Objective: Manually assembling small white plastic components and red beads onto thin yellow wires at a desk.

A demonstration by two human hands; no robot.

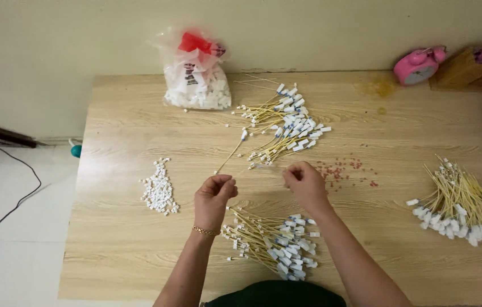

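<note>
Both hands hover over the middle of a light wooden table (138,256). The left hand (214,194), a gold bracelet (205,231) on its wrist, is curled with fingertips pinched together, though whatever small piece sits between them is too tiny to make out. The right hand (305,183) is likewise pinched shut, near the end of a thin yellow wire with a white connector (230,153) that slants up toward the far bundle; whether it actually grips that wire cannot be told. Just below the hands, near the table's front edge, lies a bundle of yellow wires with white and blue plugs (275,244). A similar bundle (283,125) lies beyond the hands, and a third (465,204) sits well off to the right. A small heap of white connector housings (158,187) lies left of the left hand, tiny red beads (343,169) are scattered right of the right hand, and a plastic bag of white housings (196,79) stands at the far edge. A pink alarm clock (419,65) rests at the far right corner.
</note>
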